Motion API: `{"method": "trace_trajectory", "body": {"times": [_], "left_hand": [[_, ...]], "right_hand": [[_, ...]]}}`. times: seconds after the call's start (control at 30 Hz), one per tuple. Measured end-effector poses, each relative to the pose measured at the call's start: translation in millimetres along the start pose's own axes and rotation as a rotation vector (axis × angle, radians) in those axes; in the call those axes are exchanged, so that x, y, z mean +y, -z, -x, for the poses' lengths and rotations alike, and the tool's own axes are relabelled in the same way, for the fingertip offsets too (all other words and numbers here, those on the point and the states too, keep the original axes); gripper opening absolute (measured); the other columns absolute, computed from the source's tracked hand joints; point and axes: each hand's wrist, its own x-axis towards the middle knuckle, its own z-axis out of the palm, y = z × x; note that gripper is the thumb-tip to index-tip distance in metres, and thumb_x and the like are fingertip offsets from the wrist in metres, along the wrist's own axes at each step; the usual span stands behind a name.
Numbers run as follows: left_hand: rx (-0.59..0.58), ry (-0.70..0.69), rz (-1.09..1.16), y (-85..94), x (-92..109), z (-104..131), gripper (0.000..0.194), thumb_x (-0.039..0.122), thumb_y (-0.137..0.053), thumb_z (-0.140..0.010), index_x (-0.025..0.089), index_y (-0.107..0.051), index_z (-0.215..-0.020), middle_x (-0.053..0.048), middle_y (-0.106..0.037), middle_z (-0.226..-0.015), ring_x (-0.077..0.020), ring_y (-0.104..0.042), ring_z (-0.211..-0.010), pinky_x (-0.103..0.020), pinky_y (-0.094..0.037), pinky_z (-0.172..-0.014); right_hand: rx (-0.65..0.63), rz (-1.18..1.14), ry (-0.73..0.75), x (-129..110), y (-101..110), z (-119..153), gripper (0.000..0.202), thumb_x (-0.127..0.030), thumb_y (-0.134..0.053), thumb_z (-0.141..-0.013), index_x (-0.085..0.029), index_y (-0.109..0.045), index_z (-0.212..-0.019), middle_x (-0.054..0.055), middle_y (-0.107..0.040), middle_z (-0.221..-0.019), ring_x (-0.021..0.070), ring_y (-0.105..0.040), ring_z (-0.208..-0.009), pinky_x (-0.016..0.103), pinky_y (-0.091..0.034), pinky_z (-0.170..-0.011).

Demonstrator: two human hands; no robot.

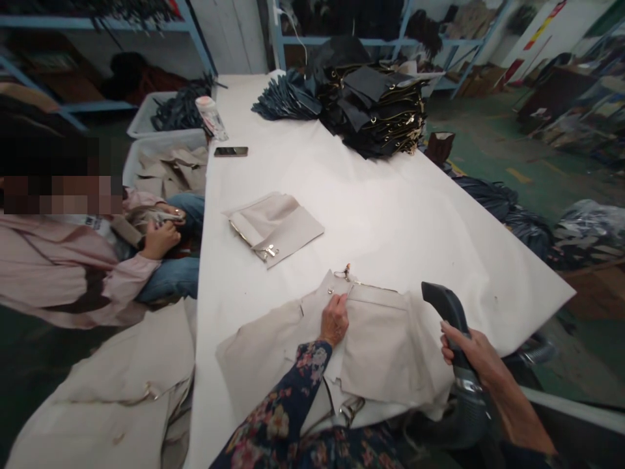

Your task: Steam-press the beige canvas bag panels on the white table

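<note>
My left hand [335, 320] is closed on the top edge of a beige bag piece [381, 345], close to its zipper and a small metal ring. That piece lies on the white table among more beige fabric [263, 345]. In my right hand [471, 352] is a black vacuum nozzle [446, 303] on a ribbed hose. Its mouth points left, just beyond the right side of the bag piece. Farther up the table lies a folded beige piece [278, 225] with a metal zipper pull at its corner.
Dark zippered pieces [371, 104] are stacked at the table's [371, 215] far end. A phone [231, 152] and a can [211, 117] stay near the left edge. On the left sits a co-worker [73, 260], beside plastic bins [129, 159] and a beige pile [122, 391].
</note>
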Motion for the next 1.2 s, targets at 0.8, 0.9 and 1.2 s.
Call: {"method": "trace_trajectory", "body": {"times": [0.8, 0.9, 1.2], "left_hand": [[0.080, 0.722, 0.547, 152.7, -71, 108, 0.016, 0.024, -0.052, -0.073, 0.015, -0.065, -0.072, -0.005, -0.065, -0.059, -0.0200, -0.063, -0.055, -0.034, -0.052, -0.060], [-0.019, 0.773, 0.798, 147.1, -56, 122, 0.022, 0.030, -0.058, -0.071, 0.011, -0.068, -0.076, -0.008, -0.068, -0.062, -0.0191, -0.065, -0.054, -0.031, -0.053, -0.055], [0.094, 0.706, 1.159, 106.8, -10, 124, 0.047, 0.037, -0.075, -0.058, 0.009, -0.066, -0.095, -0.015, -0.072, -0.094, -0.0256, -0.066, -0.085, -0.038, -0.054, -0.077]], "right_hand": [[-0.510, 0.386, 0.073, 57, -77, 124, 0.037, -0.057, -0.054, -0.080, -0.021, -0.048, -0.073, -0.003, -0.051, -0.047, 0.0125, -0.047, -0.040, 0.021, -0.039, -0.041], [-0.522, 0.399, 0.087, 48, -81, 126, 0.038, -0.057, -0.054, -0.079, -0.021, -0.048, -0.069, -0.003, -0.051, -0.047, 0.0129, -0.048, -0.042, 0.022, -0.040, -0.043], [-0.470, 0.419, 0.088, 43, -81, 134, 0.039, -0.057, -0.054, -0.078, -0.021, -0.046, -0.066, -0.003, -0.050, -0.045, 0.0131, -0.048, -0.042, 0.022, -0.041, -0.044]]}}
